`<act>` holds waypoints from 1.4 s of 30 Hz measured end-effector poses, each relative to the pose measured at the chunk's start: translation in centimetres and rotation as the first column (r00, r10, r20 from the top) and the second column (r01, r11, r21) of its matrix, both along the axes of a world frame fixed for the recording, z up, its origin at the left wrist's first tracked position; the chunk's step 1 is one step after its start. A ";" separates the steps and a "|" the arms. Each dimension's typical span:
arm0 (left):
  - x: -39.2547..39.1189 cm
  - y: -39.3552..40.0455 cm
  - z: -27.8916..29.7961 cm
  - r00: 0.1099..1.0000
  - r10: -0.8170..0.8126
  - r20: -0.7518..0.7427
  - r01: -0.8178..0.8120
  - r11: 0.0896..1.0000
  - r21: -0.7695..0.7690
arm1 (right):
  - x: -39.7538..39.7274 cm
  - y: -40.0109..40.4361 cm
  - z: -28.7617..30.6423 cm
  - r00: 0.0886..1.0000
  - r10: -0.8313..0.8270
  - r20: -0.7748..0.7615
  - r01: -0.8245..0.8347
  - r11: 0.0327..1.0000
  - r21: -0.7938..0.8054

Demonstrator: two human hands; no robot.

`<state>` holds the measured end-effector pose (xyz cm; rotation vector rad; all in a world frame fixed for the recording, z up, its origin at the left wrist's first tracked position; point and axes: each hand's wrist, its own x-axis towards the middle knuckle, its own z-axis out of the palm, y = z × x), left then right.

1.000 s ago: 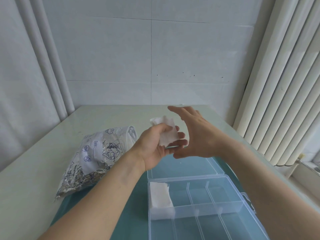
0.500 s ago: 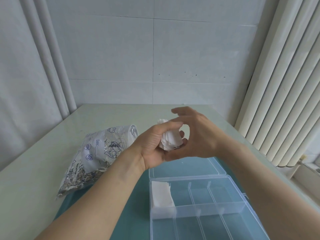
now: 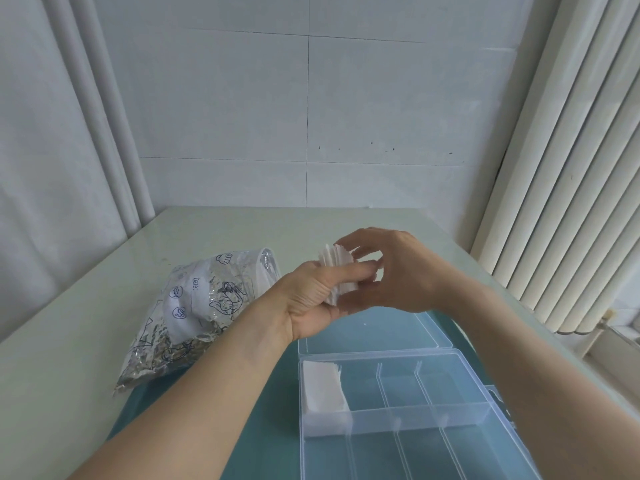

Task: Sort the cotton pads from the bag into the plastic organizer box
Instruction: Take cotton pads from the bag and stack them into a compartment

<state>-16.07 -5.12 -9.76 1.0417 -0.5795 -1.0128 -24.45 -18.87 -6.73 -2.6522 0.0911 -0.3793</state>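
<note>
Here: left hand (image 3: 313, 294) and right hand (image 3: 391, 271) both grip a cotton pad stack (image 3: 337, 271) above the organizer box (image 3: 415, 415); bag (image 3: 197, 306) on tabletop (image 3: 69, 334).

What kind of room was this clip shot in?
Probably a plain indoor room set up as a work corner, not clearly a home or shop: a pale table pushed against a white tiled wall, with vertical blinds on the right, likely over a window.

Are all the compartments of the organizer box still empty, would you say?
No, a stack of cotton pads already lies in the far-left compartment of the organizer box.
</note>
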 end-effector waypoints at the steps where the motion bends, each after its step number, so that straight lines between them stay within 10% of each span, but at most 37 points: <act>1: 0.1 0.0 0.0 1.000 -0.020 -0.018 0.020 1.000 0.009 | -0.1 0.1 0.1 1.000 -0.013 -0.003 0.013 1.000 -0.011; 6: 0.0 -0.2 -0.3 0.999 0.020 -0.043 -0.018 0.999 0.043 | -0.3 0.3 0.4 0.999 -0.015 -0.044 0.010 0.994 -0.111; 18: -0.4 0.1 0.5 0.996 -0.051 -0.071 0.055 0.997 0.050 | 0.1 0.5 -0.3 0.994 0.104 -0.014 -0.100 0.975 0.199; 29: -0.5 0.4 0.2 0.987 -0.125 -0.105 0.130 0.991 0.043 | 0.1 0.0 -0.1 0.984 -0.017 -0.175 0.022 0.999 0.031; 42: -0.2 0.0 0.2 0.983 0.021 -0.184 -0.017 1.000 0.025 | 0.0 0.5 -0.3 0.995 0.092 -0.025 -0.086 0.980 0.180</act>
